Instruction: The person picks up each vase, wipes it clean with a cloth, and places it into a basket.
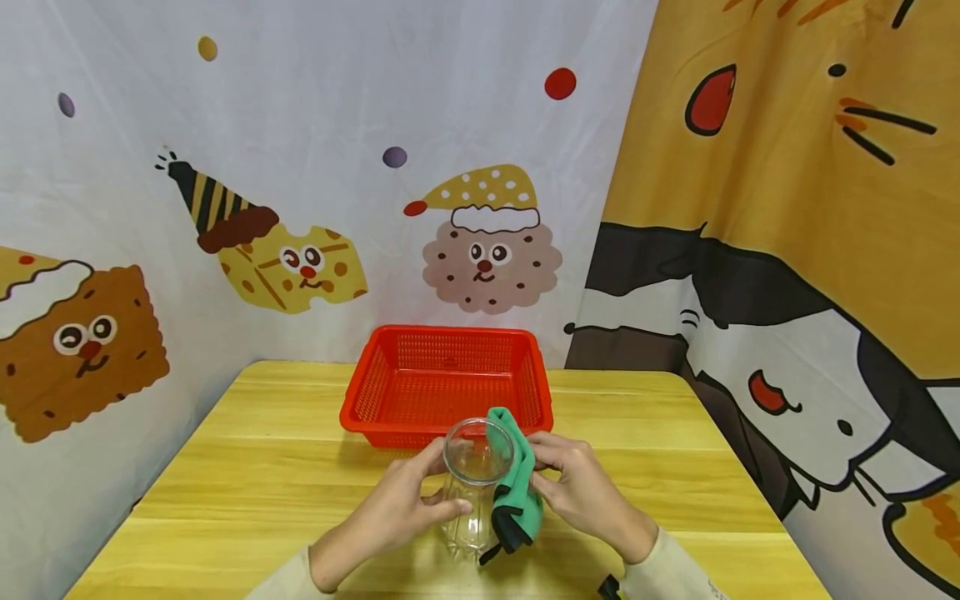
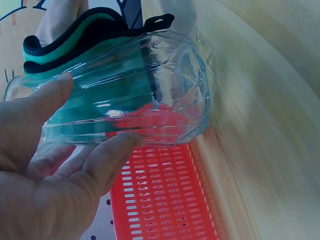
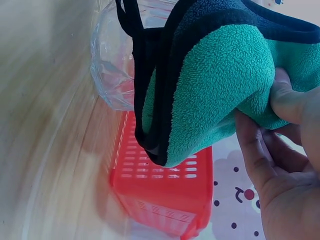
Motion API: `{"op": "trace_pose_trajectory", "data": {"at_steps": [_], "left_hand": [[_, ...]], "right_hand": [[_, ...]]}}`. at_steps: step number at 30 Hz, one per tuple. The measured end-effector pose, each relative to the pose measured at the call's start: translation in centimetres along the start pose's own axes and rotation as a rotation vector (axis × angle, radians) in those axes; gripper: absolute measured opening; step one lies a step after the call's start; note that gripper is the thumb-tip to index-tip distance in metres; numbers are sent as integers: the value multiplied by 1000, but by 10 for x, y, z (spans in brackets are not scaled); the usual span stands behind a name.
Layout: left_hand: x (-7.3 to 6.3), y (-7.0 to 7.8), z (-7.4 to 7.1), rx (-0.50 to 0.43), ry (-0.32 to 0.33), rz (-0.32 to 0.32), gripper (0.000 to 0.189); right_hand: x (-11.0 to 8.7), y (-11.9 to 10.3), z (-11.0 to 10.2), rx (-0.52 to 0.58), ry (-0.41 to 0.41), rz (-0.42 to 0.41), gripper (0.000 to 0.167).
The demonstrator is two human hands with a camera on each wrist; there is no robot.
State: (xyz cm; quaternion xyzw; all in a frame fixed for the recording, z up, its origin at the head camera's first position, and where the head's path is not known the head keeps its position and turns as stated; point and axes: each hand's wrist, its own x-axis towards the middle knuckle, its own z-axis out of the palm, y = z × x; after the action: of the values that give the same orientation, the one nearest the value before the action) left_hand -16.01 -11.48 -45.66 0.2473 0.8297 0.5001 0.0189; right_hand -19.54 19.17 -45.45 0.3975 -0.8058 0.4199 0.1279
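My left hand [image 1: 405, 493] grips a clear glass jar [image 2: 172, 90] from its left side, thumb on the near side and fingers round the far side. The jar stands upright close over the table, its round mouth facing up in the head view. In my right hand [image 1: 583, 483] a green cloth [image 3: 220, 75] with black edging is pinched between thumb and fingers. Folded over, the cloth lies along the jar's right side, its top at the rim and its black hanging loop near the jar's base.
Behind the hands a red plastic basket [image 1: 446, 433] with slotted walls sits on the wood-grain table [image 1: 247, 467]. A small black object [image 1: 610, 587] shows at the bottom edge by the right sleeve. A cartoon-printed curtain [image 1: 315, 100] hangs behind the table.
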Motion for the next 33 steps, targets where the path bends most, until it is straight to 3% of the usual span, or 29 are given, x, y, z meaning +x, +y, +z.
{"op": "trace_pose_trajectory", "data": {"at_steps": [18,33], "left_hand": [[0,1,1,47,3,-23,70],[-1,0,1,10,-7,-16,68]], "right_hand": [[3,-4,-3,-122,-74,-67,34],[-1,3,-3,-219,-150,-70,33]]}}
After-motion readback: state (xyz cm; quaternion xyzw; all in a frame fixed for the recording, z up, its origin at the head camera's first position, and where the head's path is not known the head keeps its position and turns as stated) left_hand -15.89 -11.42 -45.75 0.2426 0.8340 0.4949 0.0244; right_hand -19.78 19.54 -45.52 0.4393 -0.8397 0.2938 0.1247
